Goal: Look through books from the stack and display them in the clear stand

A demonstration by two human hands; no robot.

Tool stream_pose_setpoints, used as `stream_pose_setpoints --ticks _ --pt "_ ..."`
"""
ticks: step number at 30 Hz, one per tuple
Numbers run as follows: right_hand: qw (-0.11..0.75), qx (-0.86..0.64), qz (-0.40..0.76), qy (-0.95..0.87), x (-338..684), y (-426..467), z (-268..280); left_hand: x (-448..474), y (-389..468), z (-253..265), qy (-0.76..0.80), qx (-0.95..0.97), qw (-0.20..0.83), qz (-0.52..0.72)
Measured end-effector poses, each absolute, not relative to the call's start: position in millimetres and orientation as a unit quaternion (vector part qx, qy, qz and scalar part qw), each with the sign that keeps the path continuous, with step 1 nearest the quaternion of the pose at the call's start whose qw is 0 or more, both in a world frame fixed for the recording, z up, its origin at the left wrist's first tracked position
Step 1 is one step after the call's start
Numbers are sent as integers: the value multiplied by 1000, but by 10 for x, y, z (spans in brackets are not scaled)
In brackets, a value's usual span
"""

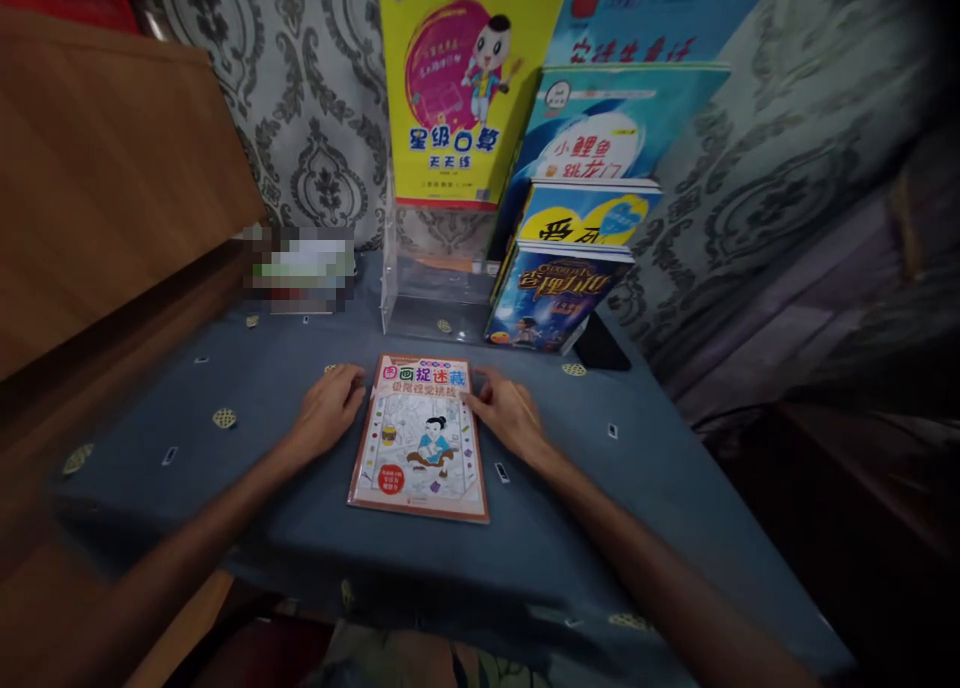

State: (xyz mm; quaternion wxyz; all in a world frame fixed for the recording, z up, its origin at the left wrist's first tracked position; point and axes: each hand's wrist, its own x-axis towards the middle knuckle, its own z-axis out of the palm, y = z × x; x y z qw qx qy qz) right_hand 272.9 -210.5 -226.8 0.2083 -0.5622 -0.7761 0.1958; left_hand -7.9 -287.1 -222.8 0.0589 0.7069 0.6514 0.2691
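Note:
A picture-puzzle book with an orange-brown border and Chinese lettering lies flat, cover up, on the blue tablecloth. Beside its left edge rests my left hand, fingers loosely curved with nothing in them, a small gap from the cover. My right hand is at the book's upper right edge. Its thumb tip reaches the cover's border, and the fingers are spread and hold nothing. Whether the right fingertips press on the book, I cannot tell.
Behind the book, a clear acrylic stand holds a yellow workbook. To its right, several books stand in tiers, a dark blue one in front. A black object lies by them. A blurred-out item sits back left, near a wooden panel.

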Motion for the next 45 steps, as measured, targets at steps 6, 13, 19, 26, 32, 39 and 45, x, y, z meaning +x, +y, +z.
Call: stream_pose_setpoints --ticks 6,13,19,26,32,39,45 --pt "207 -384 101 -894 2286 -2331 -2231 121 -2613 -2364 603 774 -8 196" --pt "150 -355 125 -914 2198 -2111 -2450 177 -2557 -2566 608 782 -68 116" --pt "214 -408 151 -875 2664 -1892 -2563 236 -2609 -2418 621 780 -51 59" --pt "269 -416 164 -853 2670 -1892 -2592 225 -2533 -2293 627 777 -53 15" --pt "254 -423 161 -855 2665 -1917 -2549 18 -2242 -2231 637 769 -57 -1" --pt "250 -419 146 -861 2651 -1920 -2547 -113 -2100 -2283 637 770 -45 20" --pt "256 -420 166 -855 2668 -1887 -2581 270 -2347 -2033 613 762 95 187"
